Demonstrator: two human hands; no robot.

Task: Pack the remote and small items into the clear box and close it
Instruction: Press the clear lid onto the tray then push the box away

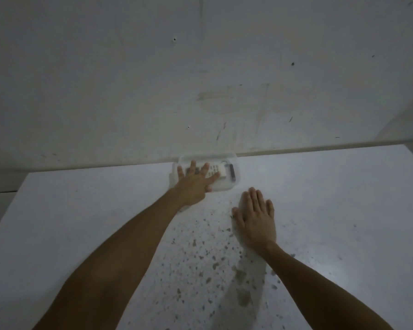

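Note:
A clear plastic box [234, 160] stands at the far edge of the white table, against the wall. Through its clear top I see a white remote [216, 171] with grey buttons and a dark purple stick-shaped item [231, 173] beside it on the right. My left hand [196, 179] lies flat on top of the box with fingers spread, covering its left part. My right hand [255, 217] rests flat and open on the table, in front of the box and slightly right, not touching it. What lies under my left hand is hidden.
The white table [332, 210] is speckled with brown spots in its middle [200, 253]. A stained grey wall [200, 79] rises directly behind the box. The table's left edge [7, 210] drops off toward a darker floor.

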